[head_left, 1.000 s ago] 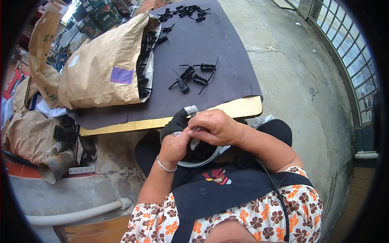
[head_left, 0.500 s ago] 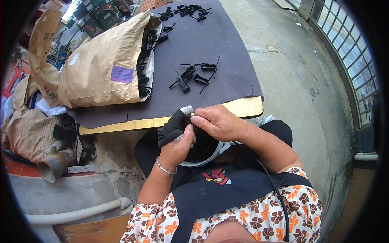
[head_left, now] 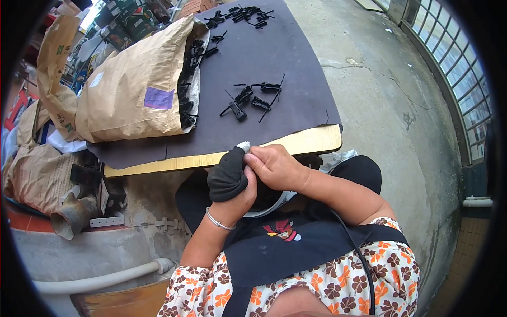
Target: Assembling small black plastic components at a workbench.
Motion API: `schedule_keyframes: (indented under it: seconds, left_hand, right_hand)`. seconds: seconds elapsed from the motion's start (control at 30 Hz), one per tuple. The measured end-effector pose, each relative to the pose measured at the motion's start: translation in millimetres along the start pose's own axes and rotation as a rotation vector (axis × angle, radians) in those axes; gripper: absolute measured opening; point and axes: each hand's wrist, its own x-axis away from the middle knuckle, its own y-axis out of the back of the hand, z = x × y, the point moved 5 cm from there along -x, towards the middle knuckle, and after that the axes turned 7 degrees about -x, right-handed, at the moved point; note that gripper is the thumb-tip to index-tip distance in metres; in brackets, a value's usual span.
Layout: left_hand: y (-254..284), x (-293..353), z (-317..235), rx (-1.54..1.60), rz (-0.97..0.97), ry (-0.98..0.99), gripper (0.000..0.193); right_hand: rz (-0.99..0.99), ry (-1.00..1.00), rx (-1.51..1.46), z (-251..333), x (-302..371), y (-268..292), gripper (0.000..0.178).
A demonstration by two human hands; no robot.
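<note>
My left hand (head_left: 231,179), partly covered by a black cloth with a whitish wrapped fingertip, is held just off the table's near edge. Its fingers are curled in, and what they may hold is hidden. My right hand (head_left: 275,167) is closed in a pinch against the left fingertips; any small thing between them cannot be made out. Below the hands shows the pale rim of a bucket (head_left: 269,205) in my lap. Beyond, on the table's dark mat (head_left: 274,58), lie several black plastic pieces (head_left: 260,102) with thin projecting arms.
A large brown paper sack (head_left: 127,90) lies on the table's left, its mouth full of black pieces. More black pieces (head_left: 245,13) lie at the far end. The table's bare yellow edge (head_left: 311,140) faces me. A metal pipe piece (head_left: 66,216) stands at lower left.
My left hand has rotated, so its cloth-covered back now shows more and the thumb less. My right hand has shifted slightly left and down, still pinching at the left fingertips.
</note>
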Motion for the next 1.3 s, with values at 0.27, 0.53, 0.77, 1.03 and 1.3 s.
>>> schedule_keyframes:
  seconds: [0.27, 0.53, 0.77, 1.03, 1.3]
  left_hand:
    - [-2, 8, 30, 0.879, 0.071, 0.508, 0.026]
    - [-7, 10, 40, 1.133, 0.11, 0.599, 0.037]
    - [-17, 11, 36, 1.021, 0.263, 0.653, 0.035]
    - [-20, 12, 24, 1.065, 0.336, 0.569, 0.024]
    - [-26, 15, 30, 0.954, 0.305, 0.584, 0.016]
  right_hand:
    - [0.209, -0.137, 0.158, 12, -8, 23, 0.024]
    - [0.368, -0.043, 0.128, 12, -3, 25, 0.021]
    - [0.121, 0.384, 0.093, 21, -6, 31, 0.016]
    - [0.165, -0.026, -0.078, 13, -6, 27, 0.017]
    - [0.243, -0.017, 0.084, 13, -5, 16, 0.025]
